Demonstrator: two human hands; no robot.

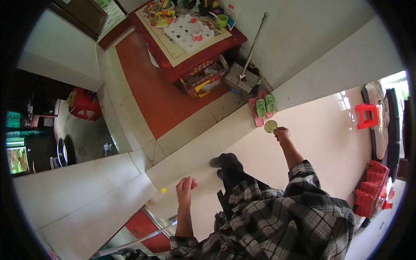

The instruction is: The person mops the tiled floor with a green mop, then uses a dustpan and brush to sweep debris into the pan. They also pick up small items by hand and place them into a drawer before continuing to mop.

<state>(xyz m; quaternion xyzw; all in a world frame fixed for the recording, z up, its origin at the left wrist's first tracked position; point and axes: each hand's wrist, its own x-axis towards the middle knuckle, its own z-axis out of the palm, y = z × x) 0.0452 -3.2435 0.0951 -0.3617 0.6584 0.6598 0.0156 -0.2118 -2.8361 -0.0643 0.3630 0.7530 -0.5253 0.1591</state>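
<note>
My right hand [282, 133] pinches a flat, round, yellow-green disc [270, 126] by its edge, out in front of me over the pale tiled floor. What the disc is made of I cannot tell. Just past it, pairs of green and pink slippers [260, 108] sit near the wall corner. Held over the tiles at my other side, my left hand [186, 188] has its fingers curled together, with nothing visible in them. A small yellow object [163, 190] lies on the floor near that hand.
A long-handled metal dustpan [242, 78] leans by the wall beside a red table [169, 70]. On the table are a white tray [180, 32], a bottle and toys. An open carton [208, 81] sits underneath. A red stool [367, 116] stands right; a raised floor edge crosses ahead.
</note>
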